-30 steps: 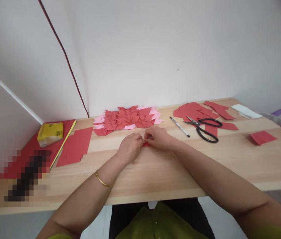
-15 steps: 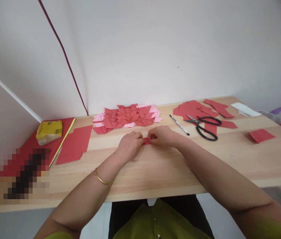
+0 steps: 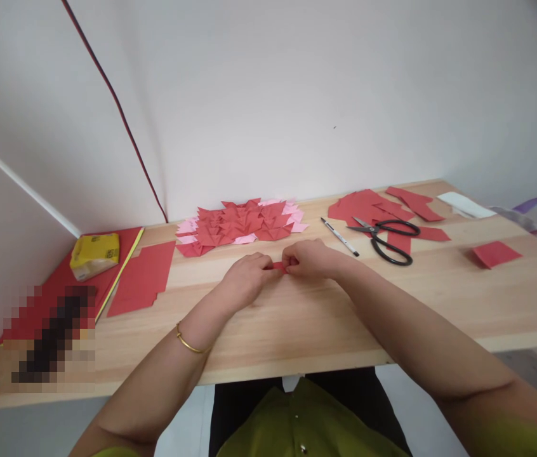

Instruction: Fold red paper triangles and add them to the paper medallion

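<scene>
A small piece of red paper (image 3: pixel 278 266) lies on the wooden table between my hands, mostly covered by fingers. My left hand (image 3: pixel 249 277) is closed on its left part, fingers bent. On its right part, my right hand (image 3: pixel 307 259) pinches the paper with curled fingertips. Just behind my hands, against the wall, sits a pile of folded red and pink paper pieces (image 3: pixel 244 222).
Black-handled scissors (image 3: pixel 379 236), a marker (image 3: pixel 339 236) and red scraps (image 3: pixel 368 206) lie to the right. Farther right are white paper (image 3: pixel 463 205) and a red square (image 3: pixel 497 253). At left: red sheets (image 3: pixel 147 276), a yellow packet (image 3: pixel 96 255) and a blurred dark object (image 3: pixel 56 333).
The view has shifted slightly. The fingers of my left hand have moved a little on the red paper, and both hands stay close together.
</scene>
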### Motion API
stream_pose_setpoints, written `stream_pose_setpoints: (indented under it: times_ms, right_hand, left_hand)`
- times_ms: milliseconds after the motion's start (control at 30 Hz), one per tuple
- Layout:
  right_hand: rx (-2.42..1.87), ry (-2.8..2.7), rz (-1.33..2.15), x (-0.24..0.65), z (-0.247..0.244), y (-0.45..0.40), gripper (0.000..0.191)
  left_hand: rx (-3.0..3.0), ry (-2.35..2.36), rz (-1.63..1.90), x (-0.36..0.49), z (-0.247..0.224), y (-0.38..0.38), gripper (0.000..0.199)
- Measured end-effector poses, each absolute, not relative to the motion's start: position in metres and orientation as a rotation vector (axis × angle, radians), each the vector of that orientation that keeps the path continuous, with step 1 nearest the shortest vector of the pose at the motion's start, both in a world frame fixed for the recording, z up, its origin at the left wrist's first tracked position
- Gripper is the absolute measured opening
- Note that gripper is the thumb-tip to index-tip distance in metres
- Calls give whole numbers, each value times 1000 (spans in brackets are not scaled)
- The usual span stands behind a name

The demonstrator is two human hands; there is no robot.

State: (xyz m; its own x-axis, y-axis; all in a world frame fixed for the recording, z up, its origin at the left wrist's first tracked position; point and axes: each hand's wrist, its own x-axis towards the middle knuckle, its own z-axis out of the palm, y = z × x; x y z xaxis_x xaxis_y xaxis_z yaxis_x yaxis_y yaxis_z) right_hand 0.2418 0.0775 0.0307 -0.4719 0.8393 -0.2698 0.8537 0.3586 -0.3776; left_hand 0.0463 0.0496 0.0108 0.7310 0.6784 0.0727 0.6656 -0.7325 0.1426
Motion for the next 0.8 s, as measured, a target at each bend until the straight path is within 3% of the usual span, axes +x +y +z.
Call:
stream_pose_setpoints:
  times_ms: [233, 633, 800]
  right_hand:
    - [1555, 2586, -750, 243, 30, 77, 12]
    - [1648, 2517, -830, 242, 30, 76, 13]
    - [1841, 2463, -630, 227, 21, 72, 27]
  left_hand:
    - [2426, 1223, 325, 48, 23, 46, 22]
    - [2447, 1120, 202, 38, 25, 43, 27]
    - [2474, 1131, 209, 39, 23, 43, 31]
